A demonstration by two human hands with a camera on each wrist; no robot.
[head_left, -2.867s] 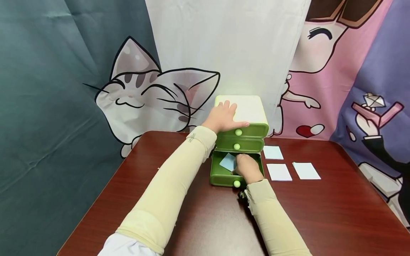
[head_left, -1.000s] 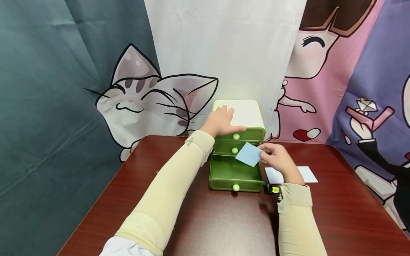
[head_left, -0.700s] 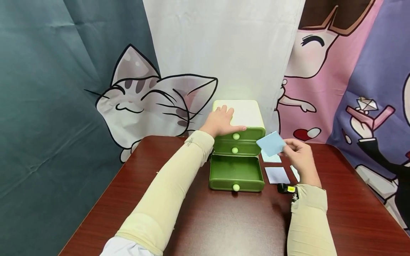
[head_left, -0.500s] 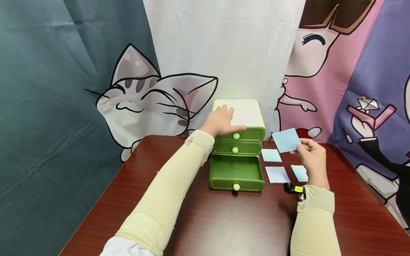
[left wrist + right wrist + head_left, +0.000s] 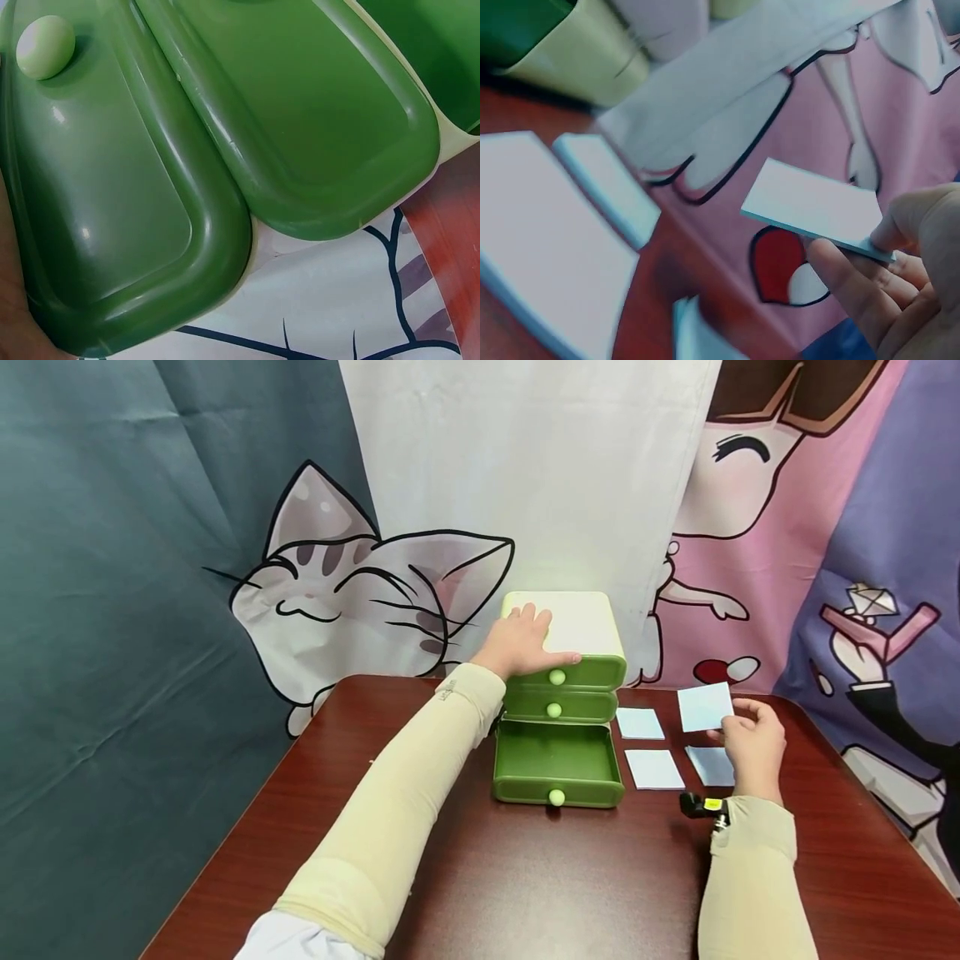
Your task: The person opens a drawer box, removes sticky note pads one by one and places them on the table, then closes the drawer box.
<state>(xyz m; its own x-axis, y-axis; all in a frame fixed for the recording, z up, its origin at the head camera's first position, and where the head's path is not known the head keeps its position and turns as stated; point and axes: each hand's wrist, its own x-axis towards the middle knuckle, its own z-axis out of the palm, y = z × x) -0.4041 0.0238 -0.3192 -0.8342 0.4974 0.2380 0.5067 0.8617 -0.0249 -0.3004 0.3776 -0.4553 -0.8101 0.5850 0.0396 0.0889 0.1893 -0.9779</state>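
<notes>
My right hand [image 5: 756, 745] pinches a light-blue pad of sticky notes [image 5: 814, 206] by one edge, thumb on top and fingers beneath. That pad is tilted, above the back right of the table. Three more pads lie to the right of the drawer box: one at the back [image 5: 640, 724], one in front [image 5: 655, 769], and one at the right [image 5: 711, 766], partly behind my hand. My left hand [image 5: 521, 642] rests with spread fingers on the white top of the small green drawer box [image 5: 588, 618]. Its bottom drawer [image 5: 555, 752] is pulled out, with nothing inside.
The upper drawer [image 5: 592, 672] and middle drawer [image 5: 588, 707] are pushed in, each with a round pale knob. A dark red wooden table [image 5: 480, 877] carries everything. Behind it hangs a cartoon-printed cloth [image 5: 585, 485].
My right hand has taken the light-blue pad out of the bottom drawer and carried it right, past the box, to over the other pads. My left hand has stayed on the box top.
</notes>
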